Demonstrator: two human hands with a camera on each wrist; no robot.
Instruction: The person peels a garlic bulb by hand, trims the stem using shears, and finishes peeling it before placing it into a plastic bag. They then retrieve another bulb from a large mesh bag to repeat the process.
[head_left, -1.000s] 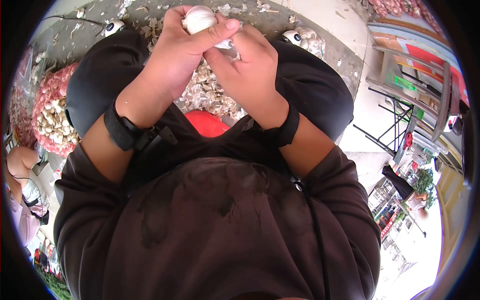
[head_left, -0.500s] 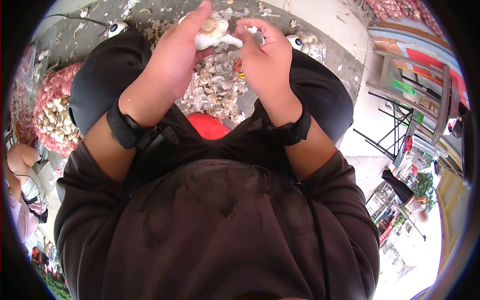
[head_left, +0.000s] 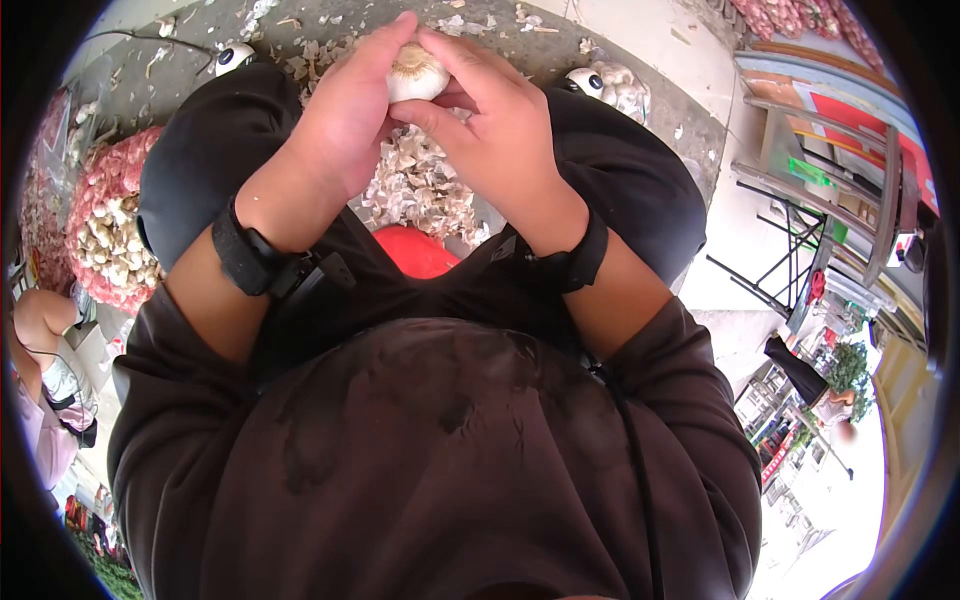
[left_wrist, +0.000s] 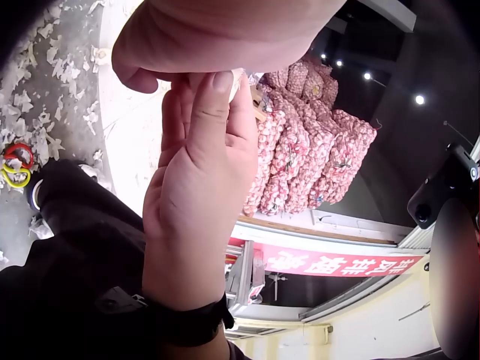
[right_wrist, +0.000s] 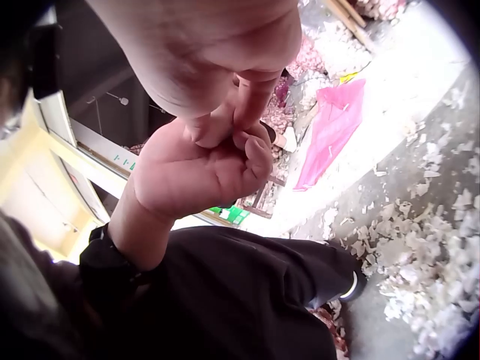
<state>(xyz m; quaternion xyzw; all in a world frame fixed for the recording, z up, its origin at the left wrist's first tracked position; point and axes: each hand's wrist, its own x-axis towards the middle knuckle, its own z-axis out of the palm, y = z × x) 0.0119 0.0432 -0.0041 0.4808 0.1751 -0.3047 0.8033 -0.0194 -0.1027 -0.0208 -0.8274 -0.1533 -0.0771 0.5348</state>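
Observation:
A whitish garlic bulb (head_left: 418, 75), its root end facing up, sits between both hands in the head view. The left hand (head_left: 345, 125) holds it from the left, thumb along its upper side. From the right, the right hand (head_left: 495, 125) grips the same bulb, with fingers over the far side and thumb at the near side. In the left wrist view the right hand (left_wrist: 199, 187) curls its fingers, and the bulb is mostly hidden. The right wrist view shows the left hand (right_wrist: 202, 172) with bent fingers under the right hand.
Garlic skins (head_left: 425, 185) heap between the knees, above something red (head_left: 415, 252). Red-and-yellow handles (left_wrist: 16, 165) lie on the littered floor. A net bag of garlic (head_left: 115, 240) stands at left; stacked garlic sacks (left_wrist: 307, 142) and a pink bag (right_wrist: 334, 131) lie beyond.
The hands parted with the bulb in the left one and the right hand pulling away at its side, then came together again. The bulb has turned root end up.

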